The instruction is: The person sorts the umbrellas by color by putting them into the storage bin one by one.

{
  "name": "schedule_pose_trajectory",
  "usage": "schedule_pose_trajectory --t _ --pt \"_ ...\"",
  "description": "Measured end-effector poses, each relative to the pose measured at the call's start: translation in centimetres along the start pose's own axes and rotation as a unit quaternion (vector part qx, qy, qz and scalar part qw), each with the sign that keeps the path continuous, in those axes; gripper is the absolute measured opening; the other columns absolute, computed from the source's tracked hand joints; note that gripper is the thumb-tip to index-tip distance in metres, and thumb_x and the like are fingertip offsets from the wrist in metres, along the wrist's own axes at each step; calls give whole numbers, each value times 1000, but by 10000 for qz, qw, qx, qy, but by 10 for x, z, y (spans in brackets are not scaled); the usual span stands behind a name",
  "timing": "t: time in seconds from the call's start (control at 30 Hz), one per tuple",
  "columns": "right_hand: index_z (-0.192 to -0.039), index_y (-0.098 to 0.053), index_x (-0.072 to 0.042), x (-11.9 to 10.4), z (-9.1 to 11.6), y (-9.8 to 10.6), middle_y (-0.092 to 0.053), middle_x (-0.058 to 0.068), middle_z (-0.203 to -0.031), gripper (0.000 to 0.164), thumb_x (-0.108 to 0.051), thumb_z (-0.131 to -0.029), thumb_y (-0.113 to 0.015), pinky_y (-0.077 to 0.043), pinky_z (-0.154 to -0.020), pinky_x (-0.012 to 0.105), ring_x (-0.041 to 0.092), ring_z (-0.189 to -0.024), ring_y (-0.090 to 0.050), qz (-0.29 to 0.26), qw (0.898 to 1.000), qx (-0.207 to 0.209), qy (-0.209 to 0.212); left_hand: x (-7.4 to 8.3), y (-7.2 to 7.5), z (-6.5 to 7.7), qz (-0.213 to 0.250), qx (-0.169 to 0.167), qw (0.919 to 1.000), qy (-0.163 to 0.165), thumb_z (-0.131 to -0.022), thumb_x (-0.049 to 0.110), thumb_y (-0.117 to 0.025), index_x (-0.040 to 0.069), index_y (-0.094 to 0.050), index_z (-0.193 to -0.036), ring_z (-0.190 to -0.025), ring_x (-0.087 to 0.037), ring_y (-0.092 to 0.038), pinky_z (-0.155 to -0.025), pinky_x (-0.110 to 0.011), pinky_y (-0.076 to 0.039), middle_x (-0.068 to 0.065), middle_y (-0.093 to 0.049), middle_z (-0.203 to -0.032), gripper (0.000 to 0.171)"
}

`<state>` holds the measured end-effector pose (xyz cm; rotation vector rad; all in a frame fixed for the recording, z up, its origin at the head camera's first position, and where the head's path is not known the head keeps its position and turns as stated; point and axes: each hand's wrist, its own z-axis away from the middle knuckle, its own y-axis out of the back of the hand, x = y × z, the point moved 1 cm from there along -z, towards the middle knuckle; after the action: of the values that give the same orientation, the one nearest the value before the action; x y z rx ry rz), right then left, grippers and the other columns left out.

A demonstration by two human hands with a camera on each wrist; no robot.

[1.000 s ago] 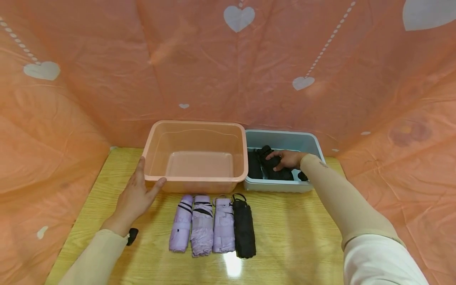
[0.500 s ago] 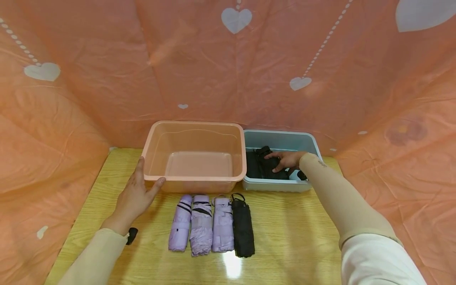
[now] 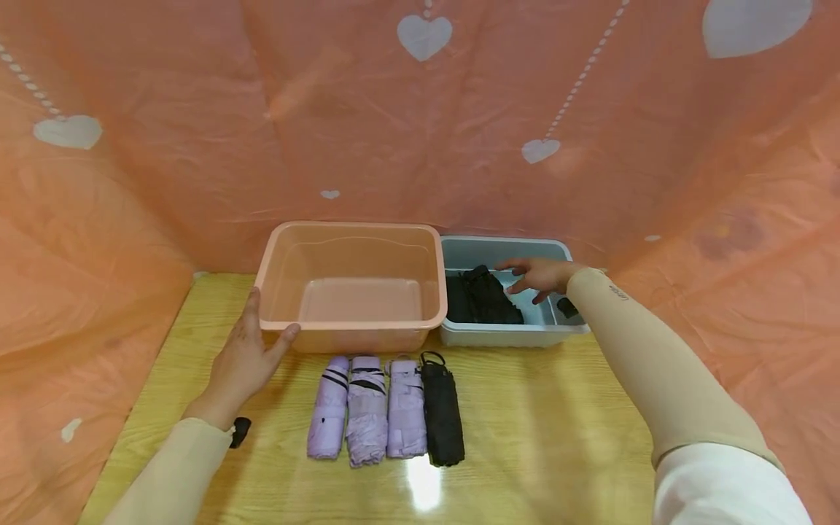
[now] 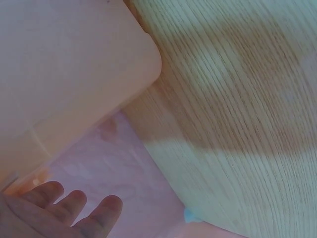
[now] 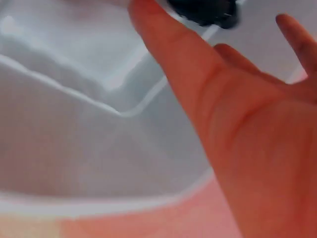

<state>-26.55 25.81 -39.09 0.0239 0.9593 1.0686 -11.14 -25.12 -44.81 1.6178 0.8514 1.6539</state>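
My left hand [image 3: 243, 361] rests at the near left corner of the peach plastic bin [image 3: 354, 327], thumb on the front rim; in the left wrist view several fingertips [image 4: 110, 204] extend beside it. My right hand [image 3: 541, 277] hangs over the light blue bin [image 3: 505, 337] with fingers spread, holding nothing. Under and left of it, a folded black umbrella [image 3: 492, 297] lies in that bin, against another dark folded thing [image 3: 457, 299]. In the right wrist view a black object [image 5: 205, 11] shows past my thumb.
Before the bins, three folded lilac umbrellas [image 3: 366, 412] and a black one [image 3: 442, 412] lie side by side on the wooden table [image 3: 525, 437]. A small black piece [image 3: 567, 307] is in the blue bin's right end. Orange cloth [image 3: 328, 109] hangs close behind.
My right hand has let go of the black umbrella in the blue bin and lifted up and to the right. The view has shifted slightly; my left hand stays at the peach bin.
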Motion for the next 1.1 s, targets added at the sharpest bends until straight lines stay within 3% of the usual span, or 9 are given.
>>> schedule_pose_trajectory --t 0.13,0.27,0.5,0.63,0.8,1.0,1.1 --pt "-159 -26 -23 -11 28 5 -18 19 -161 69 -15 -100 -62 -42 -100 59 40 -139 -36 -231 9967 439 639 -5 1 -6 6 35 10000 -59 -98 66 -42 15 20 -157 -135 -62 -23 -96 -77 -28 -36 -9 -158 100" --pt "-159 -27 -24 -20 58 -3 -25 15 -159 67 -17 -101 -61 -44 -100 56 39 -134 -44 -302 9860 841 1407 -7 1 -13 22 84 9999 -129 -98 64 -42 14 19 -157 -135 -61 -23 -95 -76 -28 -36 -9 -157 99" --pt "-158 -31 -21 -21 93 -65 -37 13 -153 67 -10 -99 -63 -49 -98 44 37 -133 -47 14 9610 1265 2458 -10 3 -20 -14 146 9998 -141 -99 63 -42 14 17 -158 -136 -60 -23 -93 -77 -30 -34 -8 -159 98" --pt "-157 -32 -21 -7 88 -113 -40 13 -151 69 -9 -98 -65 -49 -97 41 35 -130 -50 -187 9561 1227 2653 -13 7 -24 -58 108 9999 -90 -98 64 -42 14 18 -158 -136 -60 -22 -91 -77 -30 -33 -7 -159 98" --pt "-156 -34 -24 13 64 -164 -43 9 -148 67 -18 -98 -67 -48 -98 40 33 -130 -50 -708 9579 1158 2530 -20 11 -25 -35 66 10000 -29 -99 64 -41 14 20 -157 -137 -60 -20 -91 -78 -28 -33 -4 -160 98" --pt "-154 -37 -26 28 41 -203 -41 6 -151 65 -22 -97 -68 -49 -97 41 36 -131 -48 -1485 9528 1229 2344 -25 11 -25 70 167 9998 -98 -100 61 -43 11 18 -157 -138 -60 -17 -96 -77 -24 -33 -2 -160 97" --pt "-154 -38 -27 33 33 -217 -40 11 -152 65 -17 -97 -68 -50 -96 41 38 -132 -47 -1796 9481 1301 2279 -26 11 -26 75 218 9997 -127 -100 60 -43 11 18 -157 -138 -60 -18 -96 -77 -25 -34 -4 -159 97"
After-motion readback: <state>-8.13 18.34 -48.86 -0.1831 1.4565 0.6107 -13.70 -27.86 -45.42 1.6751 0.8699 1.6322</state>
